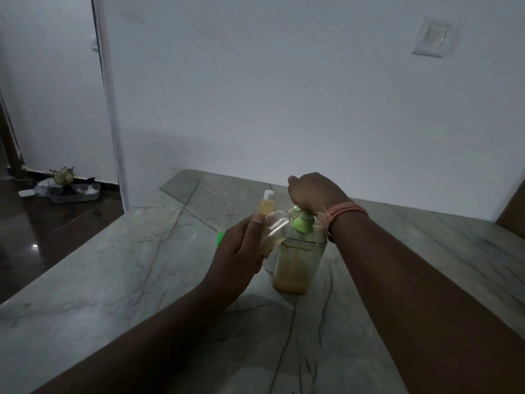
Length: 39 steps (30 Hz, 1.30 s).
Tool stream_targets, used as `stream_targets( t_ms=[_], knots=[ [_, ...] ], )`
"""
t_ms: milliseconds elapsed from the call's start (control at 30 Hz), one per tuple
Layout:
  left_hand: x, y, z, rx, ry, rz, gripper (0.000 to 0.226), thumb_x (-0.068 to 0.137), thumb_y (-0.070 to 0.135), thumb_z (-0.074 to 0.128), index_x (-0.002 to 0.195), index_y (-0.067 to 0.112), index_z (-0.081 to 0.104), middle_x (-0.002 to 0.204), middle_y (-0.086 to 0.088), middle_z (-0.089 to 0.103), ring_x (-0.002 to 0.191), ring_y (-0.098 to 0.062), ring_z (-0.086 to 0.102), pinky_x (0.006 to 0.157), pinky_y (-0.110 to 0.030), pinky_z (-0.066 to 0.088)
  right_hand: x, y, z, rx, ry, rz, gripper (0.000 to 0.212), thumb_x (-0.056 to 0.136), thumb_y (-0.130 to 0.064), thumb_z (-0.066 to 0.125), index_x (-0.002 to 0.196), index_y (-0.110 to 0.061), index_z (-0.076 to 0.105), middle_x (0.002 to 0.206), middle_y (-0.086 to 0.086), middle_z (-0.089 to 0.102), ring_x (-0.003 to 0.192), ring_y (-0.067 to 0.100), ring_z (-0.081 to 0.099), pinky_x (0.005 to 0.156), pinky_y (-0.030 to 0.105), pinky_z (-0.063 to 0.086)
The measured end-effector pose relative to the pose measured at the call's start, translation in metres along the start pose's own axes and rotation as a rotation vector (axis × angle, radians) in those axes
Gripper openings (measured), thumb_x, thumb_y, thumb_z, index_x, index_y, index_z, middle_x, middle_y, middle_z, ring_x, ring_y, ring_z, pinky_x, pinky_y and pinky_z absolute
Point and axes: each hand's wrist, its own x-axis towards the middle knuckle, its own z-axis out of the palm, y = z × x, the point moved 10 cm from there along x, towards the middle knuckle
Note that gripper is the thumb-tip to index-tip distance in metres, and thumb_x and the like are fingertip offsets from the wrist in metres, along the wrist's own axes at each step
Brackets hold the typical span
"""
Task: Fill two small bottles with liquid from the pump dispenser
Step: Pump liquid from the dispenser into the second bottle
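Observation:
A clear pump dispenser [297, 264] with yellowish liquid and a green pump top stands on the marble counter [142, 280]. My right hand [312, 191] rests closed on the pump head, covering it. My left hand [241, 251] holds a small clear bottle [274, 231] tilted, its mouth up against the pump's spout; a little yellow liquid sits in it. Behind stands a second small bottle [266, 204], upright, capped white and filled with yellow liquid. A green cap [219, 239] lies on the counter, partly hidden behind my left hand.
A white wall runs close behind the counter, with a switch plate [431, 38] high on the right. The counter's left edge drops to a dark floor where a grey tray [72, 191] of clutter sits. A dark object [511, 214] shows at the right edge.

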Motion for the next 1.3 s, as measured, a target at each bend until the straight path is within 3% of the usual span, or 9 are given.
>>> stream_targets(
  t_ms=[267,400,600,700,767,967,1067,1200,1300],
  knots=[
    [0.000,0.008,-0.004,0.097,0.055,0.060,0.039,0.109,0.031,0.035,0.107,0.015,0.070,0.063,0.012,0.061,0.054,-0.003,0.054,0.049,-0.017,0.039,-0.006,-0.006,-0.008,-0.012,-0.002,-0.057,0.031,0.104,-0.020,0.030,0.081,-0.010,0.048,0.104,0.014,0.052,0.102,0.031,0.053,0.097,0.038,0.045],
    [0.002,0.005,-0.006,0.104,0.080,0.065,0.039,0.110,0.030,0.035,0.103,0.016,0.071,0.062,0.011,0.061,0.053,-0.003,0.053,0.049,-0.017,0.038,-0.006,0.001,0.000,0.040,0.001,-0.019,0.020,0.103,-0.014,0.025,0.094,-0.011,0.043,0.106,0.015,0.050,0.118,0.034,0.052,0.101,0.038,0.043],
    [0.000,0.006,-0.006,0.089,0.074,0.054,0.042,0.110,0.032,0.034,0.107,0.012,0.071,0.062,0.008,0.059,0.053,-0.004,0.052,0.049,-0.023,0.038,-0.008,-0.007,-0.003,-0.011,-0.051,-0.047,0.035,0.105,-0.019,0.025,0.083,-0.013,0.051,0.104,0.015,0.055,0.105,0.030,0.050,0.094,0.034,0.040],
    [0.000,0.006,-0.005,0.083,0.072,0.053,0.043,0.110,0.032,0.034,0.106,0.011,0.071,0.062,0.008,0.059,0.053,-0.005,0.051,0.049,-0.024,0.038,-0.008,-0.006,-0.007,0.038,-0.045,-0.046,0.037,0.107,-0.024,0.023,0.109,-0.026,0.061,0.137,0.020,0.051,0.123,0.034,0.051,0.102,0.037,0.040],
    [0.001,0.005,-0.005,0.083,0.075,0.055,0.042,0.110,0.033,0.034,0.105,0.012,0.071,0.062,0.005,0.059,0.053,-0.006,0.051,0.049,-0.026,0.038,-0.007,-0.002,-0.003,0.064,-0.051,-0.032,0.035,0.107,-0.021,0.023,0.118,-0.024,0.056,0.127,0.021,0.051,0.116,0.032,0.051,0.097,0.035,0.040],
    [0.001,0.005,-0.006,0.097,0.077,0.053,0.043,0.109,0.032,0.034,0.105,0.012,0.071,0.061,0.008,0.060,0.052,-0.004,0.052,0.048,-0.021,0.038,0.003,0.004,0.002,0.055,-0.019,-0.002,0.051,0.105,-0.042,0.029,0.067,-0.013,0.044,0.090,0.011,0.052,0.091,0.027,0.050,0.081,0.030,0.035],
    [0.000,0.006,-0.005,0.086,0.072,0.053,0.045,0.108,0.034,0.034,0.108,0.010,0.071,0.062,0.010,0.061,0.053,-0.003,0.053,0.048,-0.017,0.038,0.003,-0.001,-0.001,0.029,-0.034,-0.032,0.052,0.105,-0.042,0.029,0.091,-0.004,0.062,0.104,0.014,0.058,0.103,0.031,0.057,0.084,0.031,0.037],
    [0.002,0.006,-0.005,0.084,0.075,0.057,0.040,0.108,0.032,0.035,0.104,0.018,0.072,0.062,0.009,0.061,0.052,-0.002,0.052,0.047,-0.017,0.038,-0.001,0.001,0.000,0.073,-0.029,-0.035,0.039,0.106,-0.028,0.028,0.121,-0.022,0.064,0.127,0.016,0.058,0.119,0.035,0.054,0.097,0.035,0.042],
    [0.001,0.004,-0.005,0.065,0.085,0.042,0.036,0.109,0.031,0.036,0.101,0.023,0.070,0.061,0.006,0.061,0.051,-0.004,0.052,0.046,-0.019,0.038,-0.003,0.002,0.002,0.085,-0.030,-0.026,0.038,0.106,-0.030,0.028,0.084,-0.021,0.058,0.117,0.017,0.056,0.108,0.032,0.055,0.094,0.035,0.042]
  ],
)
